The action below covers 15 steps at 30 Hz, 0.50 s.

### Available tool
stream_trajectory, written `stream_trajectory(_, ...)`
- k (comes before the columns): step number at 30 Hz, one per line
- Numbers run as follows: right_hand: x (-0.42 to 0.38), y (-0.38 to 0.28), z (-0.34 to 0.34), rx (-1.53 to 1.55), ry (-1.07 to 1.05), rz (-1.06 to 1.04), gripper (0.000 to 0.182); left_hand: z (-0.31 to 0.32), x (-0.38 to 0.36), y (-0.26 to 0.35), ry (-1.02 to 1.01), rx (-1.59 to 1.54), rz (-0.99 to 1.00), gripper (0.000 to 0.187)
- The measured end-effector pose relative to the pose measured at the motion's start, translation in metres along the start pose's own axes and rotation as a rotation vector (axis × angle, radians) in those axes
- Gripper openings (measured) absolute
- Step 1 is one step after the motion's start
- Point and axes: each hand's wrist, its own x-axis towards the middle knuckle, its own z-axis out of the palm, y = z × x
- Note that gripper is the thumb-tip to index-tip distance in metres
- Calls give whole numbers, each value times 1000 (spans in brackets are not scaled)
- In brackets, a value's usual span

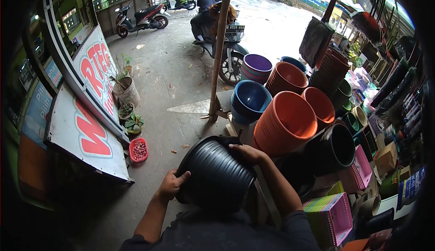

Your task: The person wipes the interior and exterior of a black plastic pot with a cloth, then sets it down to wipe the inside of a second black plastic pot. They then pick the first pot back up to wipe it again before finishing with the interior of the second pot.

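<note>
A stack of black plastic pots (217, 174), ridged along its side, is tilted in front of my body. My left hand (173, 184) grips its left side, with the thumb lying on the outer wall. Over the upper right edge, my right hand (247, 153) is closed on the same stack; some of its fingers are hidden behind the rim. Just beyond my right hand stands a stack of orange pots (285, 122). A blue pot (251, 98) is behind it, on the left.
Purple pots (257, 67) and black pots (333, 147) crowd the right, near pink baskets (340, 219). A wooden post (220, 47) rises ahead. At left are a signboard (90, 133) and a red basket (138, 149). A person (206, 11) sits on a motorcycle (231, 52).
</note>
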Motion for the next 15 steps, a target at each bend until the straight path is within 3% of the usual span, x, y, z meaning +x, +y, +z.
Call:
stream_trajectory(1,-16,-36,16,127,-12,15,57,5,2,-3,37,-2,1,43)
stream_trajectory(2,-13,-42,30,-54,1,-132,59,9,5,-9,39,-2,-4,43)
stream_trajectory(3,-17,-48,53,-680,282,-435,64,12,10,-16,88,-34,5,41)
stream_trajectory(5,-34,-64,93,-984,363,-464,85,13,24,-30,136,-62,21,39)
stream_trajectory(6,-39,-62,111,-1009,387,-522,97,12,30,-38,206,-211,68,39)
stream_trajectory(9,-42,-19,159,-1070,403,-623,87,7,32,-33,374,-448,84,39)
stream_trajectory(10,-26,23,176,-1067,623,-739,85,5,32,-28,455,-531,39,39)
stream_trajectory(11,-14,52,185,-1047,845,-850,84,-2,33,-28,428,-569,51,44)
stream_trajectory(12,-9,62,188,-1051,832,-867,84,-9,31,-28,440,-579,63,44)
stream_trajectory(14,1,75,190,-501,1205,-895,72,-22,26,-25,213,-804,-29,50)
stream_trajectory(15,9,81,185,-502,1196,-907,72,-26,21,-23,182,-792,-36,54)
